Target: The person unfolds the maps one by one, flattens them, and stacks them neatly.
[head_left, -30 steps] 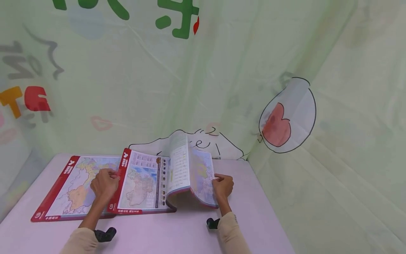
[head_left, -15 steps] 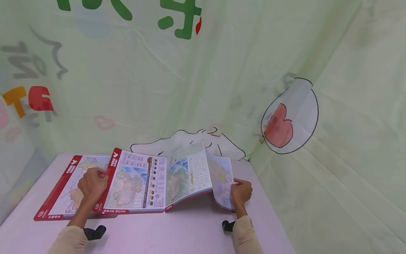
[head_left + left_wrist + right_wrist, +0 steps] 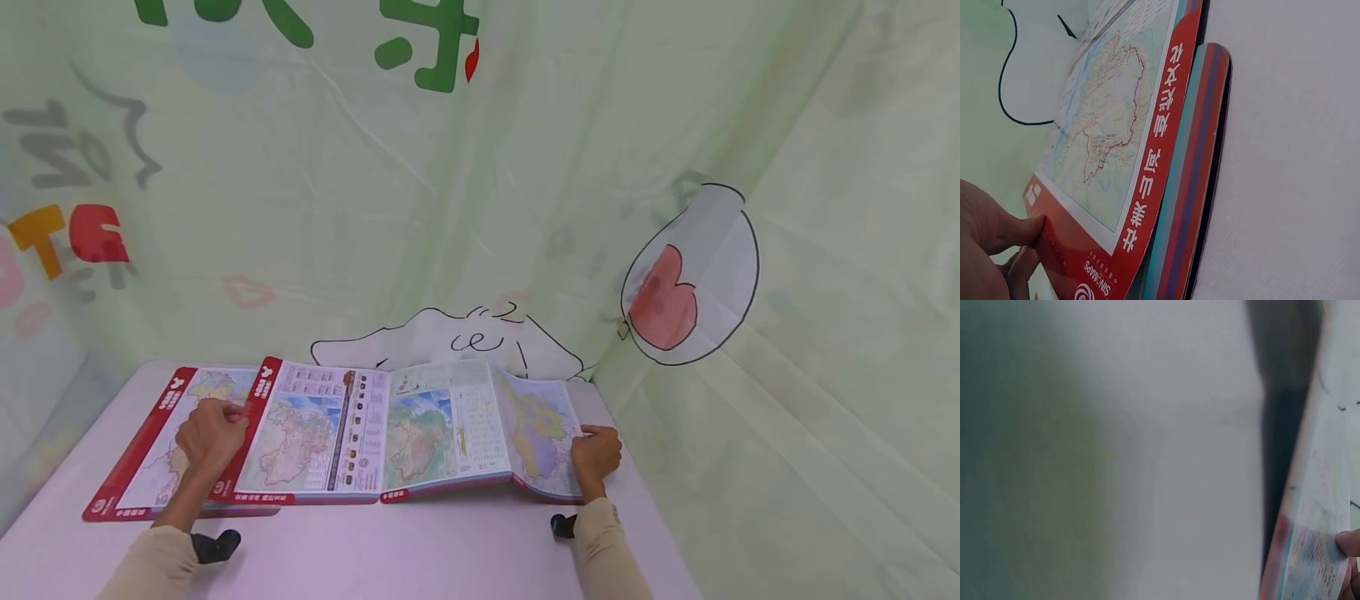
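A folding map [image 3: 435, 437] with a red left border is spread across the table, its panels bent in low ridges. My left hand [image 3: 212, 433] pinches the red left edge; in the left wrist view, the thumb of the left hand [image 3: 997, 234] lies on top of that border. At the far right panel, my right hand [image 3: 596, 452] pinches the outer edge. The right wrist view shows fingertips of the right hand [image 3: 1350, 544] on the sheet's edge. Partly beneath the folding map lies a second red-bordered map [image 3: 135, 446], its right part hidden.
The pale table [image 3: 390, 550] extends in front of the maps. A printed fabric curtain [image 3: 360, 183] rises directly behind it, and another side of fabric [image 3: 810, 375] runs along the right table edge. Black wrist devices [image 3: 216, 547] sit on both wrists.
My right hand has moved right with the map's edge, and the folded panels have spread and dropped flatter. My left hand has shifted left with the red border.
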Tool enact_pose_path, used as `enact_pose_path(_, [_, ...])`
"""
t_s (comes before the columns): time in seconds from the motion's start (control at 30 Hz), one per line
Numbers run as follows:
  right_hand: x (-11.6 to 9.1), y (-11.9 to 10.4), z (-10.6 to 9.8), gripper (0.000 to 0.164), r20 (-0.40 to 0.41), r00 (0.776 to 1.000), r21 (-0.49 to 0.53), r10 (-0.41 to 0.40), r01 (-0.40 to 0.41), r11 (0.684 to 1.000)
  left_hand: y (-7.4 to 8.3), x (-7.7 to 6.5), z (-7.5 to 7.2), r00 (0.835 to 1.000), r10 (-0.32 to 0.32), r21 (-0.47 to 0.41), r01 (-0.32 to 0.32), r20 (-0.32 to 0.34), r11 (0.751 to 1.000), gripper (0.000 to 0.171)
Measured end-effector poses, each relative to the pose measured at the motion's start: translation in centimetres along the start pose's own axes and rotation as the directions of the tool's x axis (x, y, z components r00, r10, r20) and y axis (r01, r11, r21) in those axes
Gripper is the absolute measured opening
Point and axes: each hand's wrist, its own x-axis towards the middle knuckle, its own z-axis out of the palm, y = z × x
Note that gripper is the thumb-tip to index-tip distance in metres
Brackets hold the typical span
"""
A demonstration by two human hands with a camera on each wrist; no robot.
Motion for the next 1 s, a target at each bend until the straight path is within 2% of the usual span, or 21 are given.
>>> enact_pose_path(0.17, [0.9,0.7,0.3,0.029,0.038,0.998,0.008,0.044,-0.045,0.999,-1.0,0.3,-0.4,1.0,-0.027,0.013,0.027,0.01,1.0,0.039])
enact_pose_path(0.33, [2.1,2.3,1.9,0.027,0.038,0.995,0.012,0.093,-0.093,0.996,-1.5,0.3,-0.8,0.998,-0.054,0.008,0.054,0.026,0.998,0.041])
enact_pose_path(0.5, [2.0,2.2,2.2,0.023,0.033,0.994,0.024,0.106,-0.107,0.994,-2.1,-0.1,-0.6,0.999,-0.053,-0.005,0.053,0.01,0.999,0.04])
enact_pose_path(0.7, [1.7,1.1,1.3,0.026,0.018,0.998,-0.054,0.066,-0.065,0.996,-2.4,-0.8,0.4,0.997,-0.063,-0.025,0.062,-0.039,0.998,0.037])
enact_pose_path(0.83, [1.8,0.4,0.3,0.035,0.063,0.996,-0.118,0.057,-0.049,0.992,-2.7,-0.9,1.1,0.998,-0.042,-0.014,0.042,-0.053,0.999,0.041])
enact_pose_path(0.93, [1.0,-0.9,-0.3,0.045,0.104,0.994,-0.102,0.019,-0.008,0.995,-3.3,-1.3,0.7,0.997,-0.039,0.007,0.039,-0.064,0.999,0.046])
enact_pose_path(1.0, [-0.2,-2.3,-0.1,0.05,0.1,0.993,-0.066,-0.065,0.071,0.995,-3.8,-1.7,-0.2,0.996,-0.048,0.029,0.051,-0.081,0.998,0.049])
